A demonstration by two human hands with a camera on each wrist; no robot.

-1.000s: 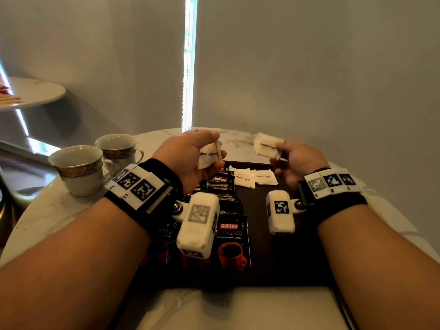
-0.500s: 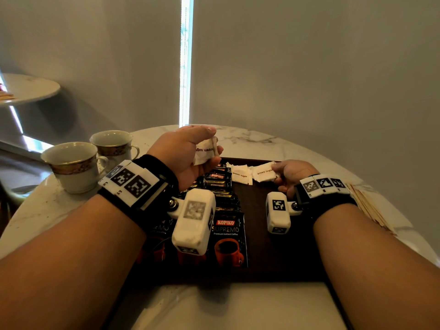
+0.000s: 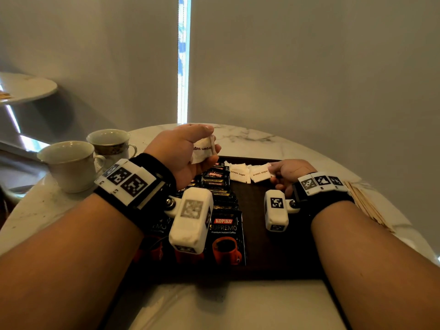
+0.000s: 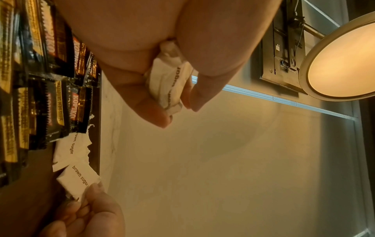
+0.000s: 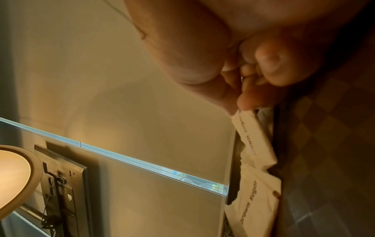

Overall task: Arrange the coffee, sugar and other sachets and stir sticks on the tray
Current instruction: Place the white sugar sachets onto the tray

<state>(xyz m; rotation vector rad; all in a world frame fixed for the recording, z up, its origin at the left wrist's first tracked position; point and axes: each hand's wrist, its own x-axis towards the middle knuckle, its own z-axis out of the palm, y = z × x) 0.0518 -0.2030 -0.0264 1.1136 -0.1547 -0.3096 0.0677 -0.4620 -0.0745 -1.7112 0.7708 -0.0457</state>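
My right hand [image 3: 289,172] pinches a brown sugar packet [image 3: 260,173] by its edge. A moment ago I held this packet up in the air; now it is down on the tray [image 3: 281,258], near the far edge, just beside another sugar packet [image 3: 238,173] that already lies there. I think the row of sugar is growing, and I only need to let go.

My left hand [image 3: 181,151] is up above the tray, as it was before, fingers curled round a small bunch of sugar packets [image 3: 203,148]. Those come next.

The coffee packets [image 3: 222,210] lie in rows down the left side of the tray. The stir sticks [image 3: 366,206] are not on the tray yet; they lie on the table [image 3: 250,139], off the tray's right edge. Two cups [image 3: 69,163] stand at the table's left side.
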